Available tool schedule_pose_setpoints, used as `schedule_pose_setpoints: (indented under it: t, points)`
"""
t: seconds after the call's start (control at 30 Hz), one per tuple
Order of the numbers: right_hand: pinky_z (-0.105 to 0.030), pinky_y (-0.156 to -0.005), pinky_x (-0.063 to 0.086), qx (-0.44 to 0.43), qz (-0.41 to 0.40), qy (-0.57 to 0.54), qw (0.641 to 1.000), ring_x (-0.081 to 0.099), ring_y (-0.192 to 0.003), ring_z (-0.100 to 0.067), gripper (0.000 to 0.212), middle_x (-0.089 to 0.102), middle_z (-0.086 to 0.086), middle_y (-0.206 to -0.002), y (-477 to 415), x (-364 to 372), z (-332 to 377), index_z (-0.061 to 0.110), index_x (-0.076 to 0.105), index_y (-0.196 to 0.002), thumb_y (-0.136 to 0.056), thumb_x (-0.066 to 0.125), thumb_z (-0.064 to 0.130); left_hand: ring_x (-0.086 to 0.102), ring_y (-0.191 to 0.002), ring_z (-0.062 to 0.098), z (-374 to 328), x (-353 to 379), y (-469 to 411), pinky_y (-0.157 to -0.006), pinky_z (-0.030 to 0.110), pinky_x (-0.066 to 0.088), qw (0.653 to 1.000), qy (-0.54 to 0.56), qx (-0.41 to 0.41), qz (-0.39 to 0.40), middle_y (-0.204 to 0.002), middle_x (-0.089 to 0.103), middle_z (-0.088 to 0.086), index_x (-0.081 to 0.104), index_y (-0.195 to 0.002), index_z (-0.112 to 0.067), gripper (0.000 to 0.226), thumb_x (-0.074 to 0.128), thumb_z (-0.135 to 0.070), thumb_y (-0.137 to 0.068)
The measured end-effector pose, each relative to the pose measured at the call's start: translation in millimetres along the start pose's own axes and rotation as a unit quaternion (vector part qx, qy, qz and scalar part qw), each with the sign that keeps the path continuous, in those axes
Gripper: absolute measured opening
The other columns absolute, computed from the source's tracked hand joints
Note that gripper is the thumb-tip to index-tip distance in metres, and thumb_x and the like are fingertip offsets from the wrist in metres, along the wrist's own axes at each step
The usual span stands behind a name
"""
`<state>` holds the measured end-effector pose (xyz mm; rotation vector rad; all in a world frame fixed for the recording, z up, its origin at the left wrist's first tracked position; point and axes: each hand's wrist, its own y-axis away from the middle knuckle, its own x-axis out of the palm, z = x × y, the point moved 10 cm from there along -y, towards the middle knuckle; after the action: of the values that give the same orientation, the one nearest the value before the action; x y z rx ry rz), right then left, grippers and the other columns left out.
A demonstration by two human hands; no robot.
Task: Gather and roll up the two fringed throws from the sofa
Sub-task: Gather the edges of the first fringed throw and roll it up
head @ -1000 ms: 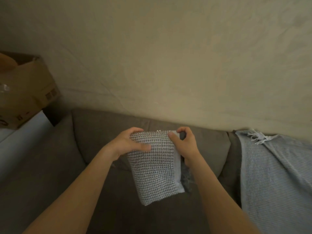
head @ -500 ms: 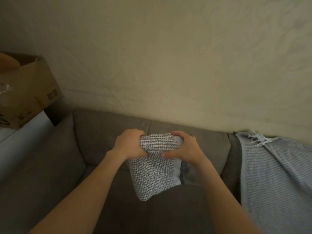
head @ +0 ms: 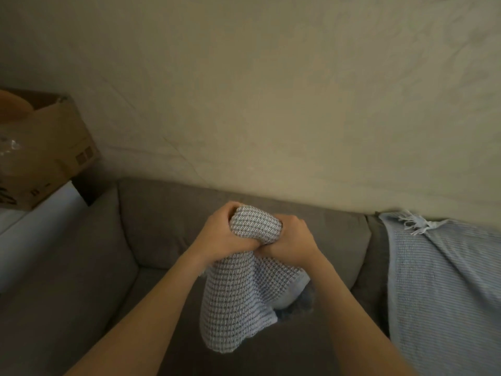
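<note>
A grey-and-white woven throw (head: pixel 244 297) hangs folded in the air above the grey sofa (head: pixel 151 226). Its top end is wound into a thick roll between my hands. My left hand (head: pixel 221 234) grips the roll's left end, fingers curled over it. My right hand (head: pixel 291 244) grips the right end, and my thumbs meet under the roll. A dark fringe shows at the hanging part's lower right. A second, light blue striped throw (head: pixel 444 289) with a white fringe at its top lies draped over the sofa's back and seat at the right.
A pale wall rises right behind the sofa. At the left, a cardboard box (head: pixel 46 153) with clear plastic in it stands on a white surface (head: pixel 35 229) beside the sofa's arm.
My hands turned the throw's top edge over and down, so the flat top has become a thick roll. The hanging part grew shorter and bunched. The blue throw has not moved.
</note>
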<state>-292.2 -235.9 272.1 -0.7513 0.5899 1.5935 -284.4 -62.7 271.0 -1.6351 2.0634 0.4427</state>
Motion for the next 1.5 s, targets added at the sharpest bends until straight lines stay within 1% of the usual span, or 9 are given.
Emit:
schedule_pose_setpoints:
  t: [0.23, 0.37, 0.5, 0.6, 0.8, 1.0, 1.2, 1.27, 1.5]
  points:
    - [-0.041, -0.071, 0.063, 0.04, -0.003, -0.099, 0.994, 0.074, -0.075, -0.004, 0.041, 0.078, 0.015, -0.081, -2, -21, -16, 0.031, 0.079, -0.085, -0.048, 0.098, 0.036, 0.06, -0.12, 0.0, 41, 28, 20, -0.1, 0.034, 0.052, 0.989, -0.037, -0.054, 0.135, -0.132, 0.061, -0.022, 0.041, -0.144, -0.042, 0.116, 0.104, -0.041, -0.047]
    - [-0.043, -0.085, 0.061, 0.041, 0.06, -0.17, 0.983, 0.077, -0.091, -0.01, 0.045, 0.081, 0.01, -0.095, -1, -28, -14, 0.026, 0.082, -0.094, -0.054, 0.099, 0.019, 0.072, -0.09, 0.007, 46, 25, 15, -0.083, 0.04, 0.062, 0.989, -0.081, -0.03, 0.116, -0.097, 0.073, -0.012, 0.07, -0.092, -0.032, 0.049, 0.095, -0.029, -0.05]
    - [-0.04, -0.091, 0.059, 0.044, 0.116, -0.208, 0.97, 0.076, -0.098, -0.012, 0.049, 0.081, 0.006, -0.105, 3, -30, -13, 0.021, 0.079, -0.108, -0.064, 0.096, 0.008, 0.073, -0.087, 0.005, 42, 21, 12, -0.08, 0.034, 0.059, 0.992, -0.041, -0.047, 0.11, -0.089, 0.076, -0.016, 0.069, -0.089, -0.036, 0.031, 0.085, -0.029, -0.063]
    - [-0.044, -0.095, 0.059, 0.074, 0.095, -0.199, 0.973, 0.075, -0.099, -0.012, 0.065, 0.078, 0.007, -0.11, -4, -33, -30, 0.025, 0.073, -0.117, -0.059, 0.101, 0.024, 0.067, -0.071, 0.004, 39, 26, 8, -0.071, 0.032, 0.055, 0.99, -0.029, -0.067, 0.117, -0.074, 0.071, -0.015, 0.064, -0.071, -0.033, 0.021, 0.081, -0.021, -0.066]
    - [-0.051, -0.108, 0.047, 0.141, -0.174, -0.061, 0.973, 0.054, -0.128, -0.024, 0.089, 0.058, 0.001, -0.136, 2, -54, -73, 0.032, 0.044, -0.142, -0.069, 0.08, 0.068, 0.058, -0.067, 0.011, 41, 31, 10, -0.067, 0.031, 0.044, 0.983, 0.088, -0.146, 0.072, -0.066, 0.059, -0.006, 0.053, -0.063, -0.02, 0.017, 0.07, -0.022, -0.062]
    - [-0.051, -0.116, 0.043, 0.315, 0.013, -0.291, 0.903, 0.047, -0.143, -0.032, 0.14, 0.038, -0.009, -0.163, 24, 30, -127, 0.017, 0.017, -0.164, -0.06, 0.085, 0.079, 0.073, -0.095, 0.025, 59, 32, 9, -0.079, 0.037, 0.055, 0.945, 0.238, -0.221, -0.031, -0.093, 0.078, 0.001, 0.075, -0.087, -0.01, 0.029, 0.072, -0.025, -0.062]
    - [-0.047, -0.102, 0.054, 0.298, 0.159, -0.581, 0.741, 0.075, -0.108, -0.024, 0.047, 0.079, -0.002, -0.115, 39, 71, -89, 0.027, 0.065, -0.121, -0.085, 0.078, 0.055, 0.071, -0.103, 0.031, 60, 36, 6, -0.082, 0.04, 0.054, 0.895, 0.362, -0.247, -0.082, -0.105, 0.079, 0.008, 0.077, -0.103, -0.008, 0.042, 0.07, -0.02, -0.063]
    - [-0.046, -0.094, 0.055, 0.273, 0.148, -0.595, 0.741, 0.078, -0.095, -0.021, 0.039, 0.081, -0.001, -0.104, 33, 64, -86, 0.022, 0.067, -0.117, -0.087, 0.077, 0.045, 0.069, -0.093, 0.027, 55, 43, 7, -0.079, 0.038, 0.051, 0.886, 0.389, -0.247, -0.058, -0.09, 0.078, 0.001, 0.077, -0.083, -0.014, 0.021, 0.068, -0.019, -0.065]
    - [-0.046, -0.093, 0.062, 0.203, 0.111, -0.568, 0.79, 0.077, -0.105, -0.026, 0.047, 0.079, -0.007, -0.114, 13, 35, -88, 0.013, 0.065, -0.127, -0.086, 0.085, 0.025, 0.075, -0.102, 0.028, 68, 55, 24, -0.085, 0.039, 0.056, 0.857, 0.412, -0.307, -0.029, -0.112, 0.08, 0.012, 0.062, -0.135, -0.009, 0.042, 0.064, -0.028, -0.098]
